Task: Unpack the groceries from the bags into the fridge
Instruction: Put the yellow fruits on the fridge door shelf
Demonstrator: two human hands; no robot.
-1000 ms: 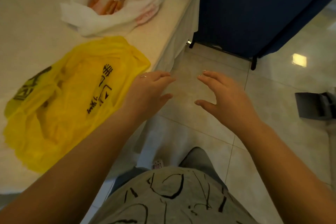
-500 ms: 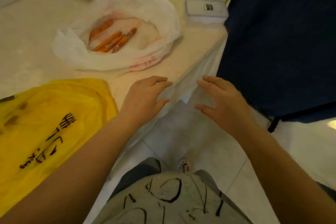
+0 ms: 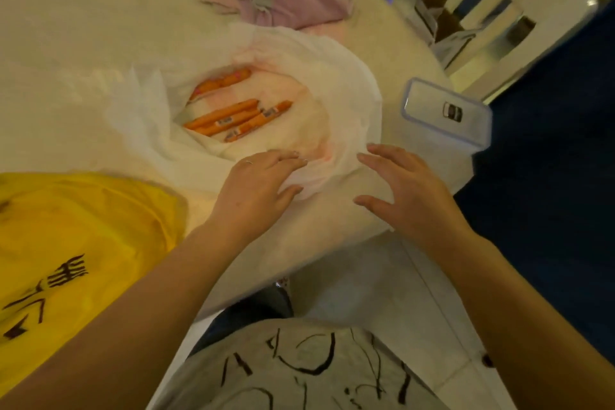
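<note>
A white plastic bag (image 3: 332, 76) lies open on the cream table (image 3: 66, 60), with several orange wrapped sticks (image 3: 233, 116) inside. My left hand (image 3: 256, 186) reaches over the bag's near edge, fingers straight and touching the plastic. Just right of the bag hovers my right hand (image 3: 409, 190), fingers spread and holding nothing. A yellow plastic bag (image 3: 73, 243) with black print lies flat at the near left of the table. No fridge is in sight.
A clear lidded plastic box (image 3: 446, 110) sits near the table's right edge. Pink and lilac cloths (image 3: 286, 0) are heaped at the back. A dark blue panel (image 3: 549, 160) stands to the right, over tiled floor (image 3: 349, 286).
The view has swung up from the floor to the table. Both hands have moved forward from beside the table edge to the white bag, the left one reaching its rim.
</note>
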